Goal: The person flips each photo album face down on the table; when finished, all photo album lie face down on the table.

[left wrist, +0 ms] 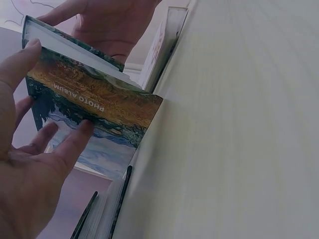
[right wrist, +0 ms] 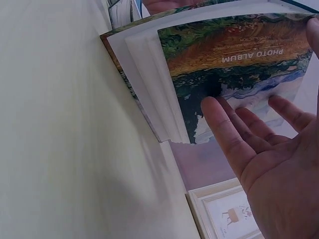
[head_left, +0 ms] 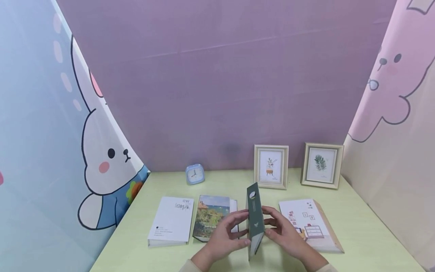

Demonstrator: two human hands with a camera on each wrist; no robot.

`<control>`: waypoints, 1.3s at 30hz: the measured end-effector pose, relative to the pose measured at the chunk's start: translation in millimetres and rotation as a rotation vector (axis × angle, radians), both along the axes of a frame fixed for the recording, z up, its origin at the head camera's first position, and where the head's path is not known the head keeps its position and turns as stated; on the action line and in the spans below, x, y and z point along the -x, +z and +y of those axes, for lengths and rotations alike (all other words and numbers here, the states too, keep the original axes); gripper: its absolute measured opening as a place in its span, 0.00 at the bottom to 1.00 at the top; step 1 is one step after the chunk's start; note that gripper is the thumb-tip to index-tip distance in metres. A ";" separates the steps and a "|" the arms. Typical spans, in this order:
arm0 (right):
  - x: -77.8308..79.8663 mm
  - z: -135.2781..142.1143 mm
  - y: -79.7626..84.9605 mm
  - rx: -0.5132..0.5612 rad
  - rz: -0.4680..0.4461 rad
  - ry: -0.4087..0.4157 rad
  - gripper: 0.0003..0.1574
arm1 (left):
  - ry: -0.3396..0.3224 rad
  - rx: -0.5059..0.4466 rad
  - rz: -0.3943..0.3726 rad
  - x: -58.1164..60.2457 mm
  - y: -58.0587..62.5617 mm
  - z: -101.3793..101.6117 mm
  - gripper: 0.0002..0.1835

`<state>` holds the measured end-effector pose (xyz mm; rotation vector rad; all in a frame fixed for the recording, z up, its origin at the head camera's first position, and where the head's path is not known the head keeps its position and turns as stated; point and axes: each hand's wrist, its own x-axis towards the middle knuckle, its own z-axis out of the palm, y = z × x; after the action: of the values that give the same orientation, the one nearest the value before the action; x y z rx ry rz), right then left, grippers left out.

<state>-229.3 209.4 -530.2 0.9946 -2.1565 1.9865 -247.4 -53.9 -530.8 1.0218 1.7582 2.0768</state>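
The album (head_left: 255,211) is in the lower middle of the head view, its green spine up and its lower edge at, or just above, the table (head_left: 125,245); I cannot tell which. The left hand (head_left: 225,232) is on its left cover and the right hand (head_left: 283,232) on its right one. On both hands the fingers are spread and a little bent, tips on the covers, thumbs near one end of the spine, and so they hold the album between them.

I would judge it rather light, with stiff covers and a smooth surface which may slip under dry fingertips. The pages look looser than the covers, so one cover held alone could perhaps swing open. The better hold, I think, is both covers together, close to the spine. It does not seem fragile; only the corners could be bent.

As for room, the painted album (head_left: 211,215) lies just beside the left hand, the white book (head_left: 171,221) farther left, and the right book (head_left: 310,226) close to the right hand. Near the table's far edge, the clock (head_left: 195,174) stands left of centre and the left picture (head_left: 270,166) right of centre; the open surface between them looks the easiest way for moving
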 end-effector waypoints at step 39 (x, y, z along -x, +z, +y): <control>0.1 5.4 -0.1 -0.063 -0.174 0.098 0.37 | -0.023 -0.023 -0.034 6.3 -11.6 -5.0 0.39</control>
<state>-229.5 214.8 -530.3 0.9884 -2.3138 2.1360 -253.6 -58.8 -542.4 1.0017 1.7020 2.0934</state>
